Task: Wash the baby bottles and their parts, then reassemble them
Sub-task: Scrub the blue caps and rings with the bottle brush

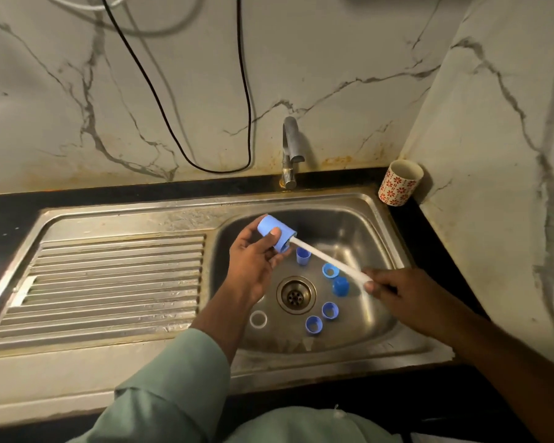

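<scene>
My left hand (253, 263) grips a light blue bottle cap (274, 233) over the left side of the steel sink basin (359, 225). A white brush handle (330, 262) sticks out of the cap's open end; the brush head is hidden inside it. My right hand (397, 289) pinches the handle's other end. Several blue bottle parts lie in the basin: a small cup (303, 255), a ring (330, 270), a dark blue cap (340, 286), two more rings (330, 310) (314, 325). A clear ring (258, 319) lies left of the drain (296, 295).
A steel tap (291, 151) stands behind the basin, with no water running. A ribbed draining board (109, 282) stretches to the left. A cup with red flowers (400, 182) sits on the black counter in the back right corner. Black cables hang on the marble wall.
</scene>
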Demonstrator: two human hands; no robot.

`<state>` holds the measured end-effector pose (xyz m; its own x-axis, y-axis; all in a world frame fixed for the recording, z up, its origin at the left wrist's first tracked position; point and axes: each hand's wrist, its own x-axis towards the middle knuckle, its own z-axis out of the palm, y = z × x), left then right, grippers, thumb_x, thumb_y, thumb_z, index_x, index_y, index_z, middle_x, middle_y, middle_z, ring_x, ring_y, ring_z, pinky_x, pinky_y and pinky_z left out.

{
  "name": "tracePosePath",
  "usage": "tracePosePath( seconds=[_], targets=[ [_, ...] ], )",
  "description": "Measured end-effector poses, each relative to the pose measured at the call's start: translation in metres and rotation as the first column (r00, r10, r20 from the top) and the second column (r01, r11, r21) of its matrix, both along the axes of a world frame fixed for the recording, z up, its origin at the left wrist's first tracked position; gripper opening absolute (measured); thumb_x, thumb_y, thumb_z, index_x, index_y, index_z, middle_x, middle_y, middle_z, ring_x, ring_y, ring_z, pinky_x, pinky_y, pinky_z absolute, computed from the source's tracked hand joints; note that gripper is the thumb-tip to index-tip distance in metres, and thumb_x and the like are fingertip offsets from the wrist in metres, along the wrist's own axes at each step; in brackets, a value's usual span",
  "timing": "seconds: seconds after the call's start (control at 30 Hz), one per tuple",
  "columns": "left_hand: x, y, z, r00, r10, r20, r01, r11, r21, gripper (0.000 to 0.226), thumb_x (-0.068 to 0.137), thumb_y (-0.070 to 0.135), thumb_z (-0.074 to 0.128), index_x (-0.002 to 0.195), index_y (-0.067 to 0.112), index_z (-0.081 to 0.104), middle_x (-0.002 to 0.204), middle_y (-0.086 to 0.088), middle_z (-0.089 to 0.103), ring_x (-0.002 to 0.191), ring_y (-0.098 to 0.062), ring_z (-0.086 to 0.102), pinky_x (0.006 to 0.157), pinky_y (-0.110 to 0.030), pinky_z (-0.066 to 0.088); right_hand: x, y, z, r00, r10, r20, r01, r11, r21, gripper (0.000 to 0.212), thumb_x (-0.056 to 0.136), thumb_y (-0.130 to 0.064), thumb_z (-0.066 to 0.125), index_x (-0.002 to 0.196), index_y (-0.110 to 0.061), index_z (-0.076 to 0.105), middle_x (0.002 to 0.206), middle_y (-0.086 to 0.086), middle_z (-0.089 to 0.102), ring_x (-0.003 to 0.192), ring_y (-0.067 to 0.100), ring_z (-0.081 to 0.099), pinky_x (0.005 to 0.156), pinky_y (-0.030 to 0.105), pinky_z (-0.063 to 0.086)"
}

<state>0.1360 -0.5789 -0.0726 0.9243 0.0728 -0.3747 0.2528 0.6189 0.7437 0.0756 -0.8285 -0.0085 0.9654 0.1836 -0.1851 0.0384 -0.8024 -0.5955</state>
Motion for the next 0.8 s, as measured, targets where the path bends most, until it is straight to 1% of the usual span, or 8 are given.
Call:
tracePosePath(
  seconds=[0.13, 0.23, 0.33, 0.43, 0.53, 0.67, 0.73, 0.8],
  targets=[
    [-0.002, 0.005, 0.001, 1.0, 0.0, 0.001, 0.0, 0.992, -0.126, 0.052, 0.078, 0.014, 0.067, 0.129, 0.011, 0.058, 0.107, -0.019, 0.072, 0.092, -0.03, 0.075, 0.079, -0.038, 0.062, -0.009, -0.004, 0.0, 0.984, 0.113, -0.137, -0.1, 0.99, 0.096, 0.023, 0.094, -0.034, 0.057, 0.114, -0.038, 0.068, 0.056, -0.006, 0.057, 0.044, 0.005, 0.048, 0.044, 0.022, 0.039],
    [0.005, 0.01, 0.007, 0.998, -0.039, 0.051, 0.047, 0.984, -0.172, 0.053, 0.084, 0.014, 0.062, 0.136, 0.009, 0.053, 0.116, -0.021, 0.069, 0.098, -0.031, 0.074, 0.083, -0.04, 0.062, -0.002, -0.006, 0.002, 0.955, -0.027, -0.296, 0.14, 0.919, 0.369, 0.022, 0.096, -0.031, 0.054, 0.109, -0.041, 0.069, 0.058, -0.002, 0.051, 0.043, 0.009, 0.038, 0.04, 0.023, 0.031],
    [0.011, 0.01, 0.014, 0.995, -0.096, -0.018, 0.091, 0.979, -0.184, 0.038, 0.095, 0.014, 0.059, 0.132, 0.011, 0.056, 0.124, -0.023, 0.062, 0.1, -0.034, 0.071, 0.09, -0.045, 0.059, -0.006, 0.008, -0.01, 0.999, -0.018, -0.027, 0.019, 0.999, 0.043, 0.027, 0.095, -0.034, 0.056, 0.12, -0.03, 0.066, 0.063, -0.005, 0.062, 0.047, 0.006, 0.05, 0.048, 0.022, 0.04],
    [0.013, -0.003, 0.02, 0.981, -0.05, -0.187, 0.012, 0.981, -0.195, 0.033, 0.093, 0.032, 0.065, 0.118, 0.011, 0.061, 0.099, -0.012, 0.063, 0.083, -0.026, 0.066, 0.087, -0.043, 0.058, -0.01, 0.017, -0.014, 0.993, 0.122, 0.002, -0.121, 0.986, -0.116, 0.03, 0.095, -0.038, 0.053, 0.118, -0.022, 0.065, 0.061, -0.005, 0.058, 0.051, 0.007, 0.054, 0.048, 0.018, 0.038],
    [0.023, -0.008, 0.026, 0.982, 0.092, -0.165, -0.122, 0.975, -0.184, 0.032, 0.086, 0.03, 0.074, 0.109, 0.011, 0.063, 0.081, -0.005, 0.065, 0.063, -0.015, 0.065, 0.063, -0.032, 0.059, -0.007, 0.023, -0.011, 0.999, 0.025, -0.026, -0.022, 0.997, 0.076, 0.029, 0.097, -0.033, 0.053, 0.123, -0.027, 0.064, 0.058, -0.007, 0.055, 0.049, 0.003, 0.047, 0.05, 0.018, 0.037],
    [0.029, -0.005, 0.036, 0.999, 0.006, -0.043, -0.021, 0.932, -0.361, 0.021, 0.086, 0.032, 0.063, 0.084, 0.011, 0.061, 0.07, -0.002, 0.06, 0.062, -0.014, 0.061, 0.072, -0.032, 0.053, -0.03, 0.043, -0.014, 0.998, -0.005, 0.057, -0.003, 0.99, 0.141, 0.033, 0.097, -0.028, 0.055, 0.127, -0.018, 0.062, 0.052, -0.018, 0.054, 0.05, -0.006, 0.053, 0.049, 0.009, 0.037],
    [0.029, -0.004, 0.036, 1.0, 0.029, 0.003, -0.026, 0.924, -0.38, 0.025, 0.088, 0.036, 0.056, 0.08, 0.013, 0.058, 0.071, -0.001, 0.058, 0.061, -0.014, 0.056, 0.067, -0.031, 0.048, -0.039, 0.045, -0.015, 0.999, 0.036, -0.032, -0.026, 0.963, 0.267, 0.027, 0.097, -0.027, 0.053, 0.12, -0.018, 0.066, 0.049, -0.017, 0.052, 0.044, 0.0, 0.049, 0.047, 0.011, 0.037],
    [0.029, -0.006, 0.036, 0.998, 0.06, 0.023, -0.049, 0.939, -0.341, 0.024, 0.092, 0.035, 0.055, 0.087, 0.011, 0.059, 0.075, -0.003, 0.059, 0.061, -0.015, 0.057, 0.062, -0.028, 0.05, -0.039, 0.043, -0.013, 0.96, 0.002, -0.281, 0.142, 0.86, 0.491, 0.022, 0.098, -0.03, 0.052, 0.11, -0.022, 0.068, 0.053, -0.006, 0.048, 0.041, 0.004, 0.038, 0.041, 0.02, 0.034]
  ],
)
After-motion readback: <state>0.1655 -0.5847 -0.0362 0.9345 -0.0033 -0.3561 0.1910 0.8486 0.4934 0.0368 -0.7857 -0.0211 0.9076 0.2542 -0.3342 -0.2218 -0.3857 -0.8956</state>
